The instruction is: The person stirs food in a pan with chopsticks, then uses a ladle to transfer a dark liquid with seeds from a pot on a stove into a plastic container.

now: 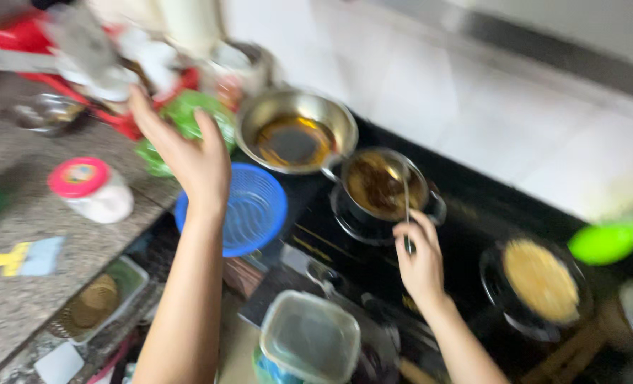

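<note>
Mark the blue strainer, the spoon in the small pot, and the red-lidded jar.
blue strainer point(249, 213): head view, on its mesh bowl.
spoon point(406, 203): head view, on the thin handle above the right hand.
red-lidded jar point(80, 176): head view, on the red lid.

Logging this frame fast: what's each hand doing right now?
Left hand: open, reaching toward the green container, holding nothing.
Right hand: closed on the spoon in the small pot.

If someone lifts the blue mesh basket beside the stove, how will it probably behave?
The blue basket looks like thin plastic mesh, so it is probably light and may flex a little. Part of it seems to reach past the grey counter, so a push could perhaps tip it. The left hand is raised just above it.
</note>
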